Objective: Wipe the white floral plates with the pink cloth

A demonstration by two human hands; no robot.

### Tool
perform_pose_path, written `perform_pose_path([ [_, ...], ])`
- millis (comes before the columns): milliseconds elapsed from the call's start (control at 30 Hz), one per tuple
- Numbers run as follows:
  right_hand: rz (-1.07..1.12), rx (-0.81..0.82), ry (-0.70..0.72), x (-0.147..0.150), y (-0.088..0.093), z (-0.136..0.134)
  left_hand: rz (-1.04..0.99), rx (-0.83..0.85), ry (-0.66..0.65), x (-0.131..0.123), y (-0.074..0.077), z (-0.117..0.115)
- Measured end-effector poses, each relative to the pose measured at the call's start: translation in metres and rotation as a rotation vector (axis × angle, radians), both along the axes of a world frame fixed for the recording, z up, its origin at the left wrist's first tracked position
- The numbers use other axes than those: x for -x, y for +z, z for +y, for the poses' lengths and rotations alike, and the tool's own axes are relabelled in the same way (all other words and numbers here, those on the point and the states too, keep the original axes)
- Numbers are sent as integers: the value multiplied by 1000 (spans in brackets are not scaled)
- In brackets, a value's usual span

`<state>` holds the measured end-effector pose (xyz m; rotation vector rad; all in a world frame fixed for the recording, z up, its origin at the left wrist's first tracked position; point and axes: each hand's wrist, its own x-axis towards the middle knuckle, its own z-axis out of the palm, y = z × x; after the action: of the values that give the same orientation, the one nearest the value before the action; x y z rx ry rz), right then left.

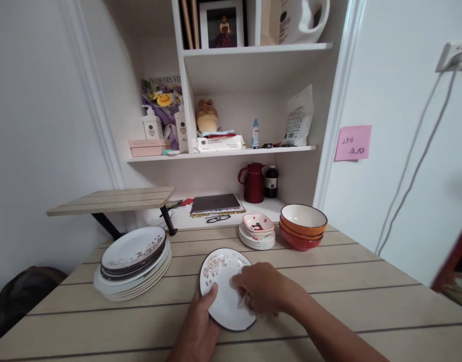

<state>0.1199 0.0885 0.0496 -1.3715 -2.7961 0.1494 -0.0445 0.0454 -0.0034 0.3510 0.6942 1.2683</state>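
I've got left hand (201,318) pinching plate (225,276) by rim, right hand (264,287) clutching blurred pale cloth (243,301) on it. Plate stack (134,249) sits near worktop (340,281) left edge.

Held plate (225,282) over bench (347,271), ref point. Left of held plate: plate stack (134,251). Farther back-left of it: riser (113,200). Behind it, slightly right: saucer stack (257,243), square dish (258,223) on top. Farther right of it, also behind: bowl stack (302,231). Straight behind it: glasses (218,218), then laptop (215,202). Deep behind-right of it: jug (254,183) and bottle (271,182). Above-behind it: shelves (259,50).
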Motion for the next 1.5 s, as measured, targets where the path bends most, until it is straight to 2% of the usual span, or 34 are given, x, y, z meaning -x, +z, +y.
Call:
perform_pose_path([
  [133, 130, 90, 93, 4, -4, 1, -39, -22, -42, 2, 0, 4],
  [300, 466, 235, 82, 13, -18, 10, -76, -90, -91, 2, -3, 9],
  [433, 656, 125, -7, 26, -27, 14, -57, -105, -92, 2, -6, 10],
  [533, 598, -26, -59, 29, -25, 15, -21, -83, -81, 2, -5, 9],
  [667, 411, -207, -146, 19, -18, 20, 4, -32, -64, 1, -1, 7],
  [800, 216, -285, -186, 7, -11, 24, 24, -30, -79, -1, 2, 7],
  [967, -14, -210, -207, 1, 6, 18, 90, -42, -78, 2, -1, 6],
  [1133, -194, 58, -5, 2, 20, 3, 68, -63, -93, 3, -8, 8],
  [1233, -194, 62, 102, 6, 20, -4, 41, -71, -94, 4, -10, 9],
  [1333, -90, 72, 155, 13, 13, -5, -11, -92, -108, 4, -11, 10],
  [1433, 168, 163, 168, 19, 1, 1, -62, -122, -131, 3, -10, 11],
  [1500, 365, 188, 104, 22, -7, 7, -77, -119, -135, 1, -9, 11],
])
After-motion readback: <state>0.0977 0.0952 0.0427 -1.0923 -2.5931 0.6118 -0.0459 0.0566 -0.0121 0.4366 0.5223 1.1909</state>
